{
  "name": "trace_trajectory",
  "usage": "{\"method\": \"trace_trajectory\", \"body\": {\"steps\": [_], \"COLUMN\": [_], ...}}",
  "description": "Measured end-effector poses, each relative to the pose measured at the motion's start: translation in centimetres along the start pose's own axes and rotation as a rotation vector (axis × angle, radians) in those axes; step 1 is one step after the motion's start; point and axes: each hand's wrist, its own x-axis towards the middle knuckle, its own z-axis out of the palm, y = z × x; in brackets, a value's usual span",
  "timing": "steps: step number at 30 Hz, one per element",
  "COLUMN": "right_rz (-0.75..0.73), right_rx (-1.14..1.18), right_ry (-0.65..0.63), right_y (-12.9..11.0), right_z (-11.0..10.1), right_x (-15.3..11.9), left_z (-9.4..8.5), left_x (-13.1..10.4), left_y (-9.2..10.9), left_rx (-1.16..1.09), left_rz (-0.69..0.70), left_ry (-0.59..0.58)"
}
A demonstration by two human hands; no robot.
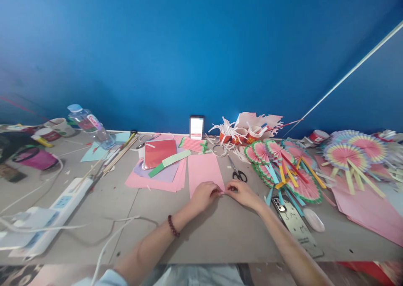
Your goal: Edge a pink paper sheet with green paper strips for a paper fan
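A pink paper sheet [205,170] lies flat on the grey table in front of me. At its near right corner my left hand [206,194] pinches the paper's edge, its fingertips close together. My right hand [241,193] pinches the same corner from the other side, so the fingertips of both hands nearly meet. What is between the fingers is mostly hidden. Just beyond my right hand is a pair of scissors [239,176] with black handles. Left of the sheet, a green paper strip [170,163] rests on a red packet [160,152] and stacked coloured papers.
A phone [197,127] stands upright against the blue wall. Folded paper fans [286,162] crowd the right side, near a patterned phone [296,225] and a white mouse [314,220]. To the left are a power strip [59,214], white cables, wooden sticks [121,153] and a bottle [91,124].
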Motion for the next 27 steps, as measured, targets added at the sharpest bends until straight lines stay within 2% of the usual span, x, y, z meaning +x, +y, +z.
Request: {"method": "trace_trajectory", "body": {"steps": [4, 12, 19, 27], "right_rz": [0.032, 0.095, 0.089, 0.067], "right_rx": [0.012, 0.024, -0.007, -0.033], "right_ry": [-0.018, -0.007, 0.03, 0.085], "right_y": [-0.3, -0.1, 0.1, -0.1], "right_z": [-0.1, 0.2, 0.8, 1.4], "right_x": [0.1, 0.5, 0.5, 0.4], "left_z": [0.1, -0.4, -0.3, -0.5], "left_x": [0.1, -0.3, -0.4, -0.5], "left_y": [-0.4, 0.4, 0.4, 0.0], "left_rx": [-0.036, 0.219, 0.265, 0.373], "left_rz": [-0.002, 0.023, 0.009, 0.127], "left_ry": [0.015, -0.032, -0.035, -0.105]}}
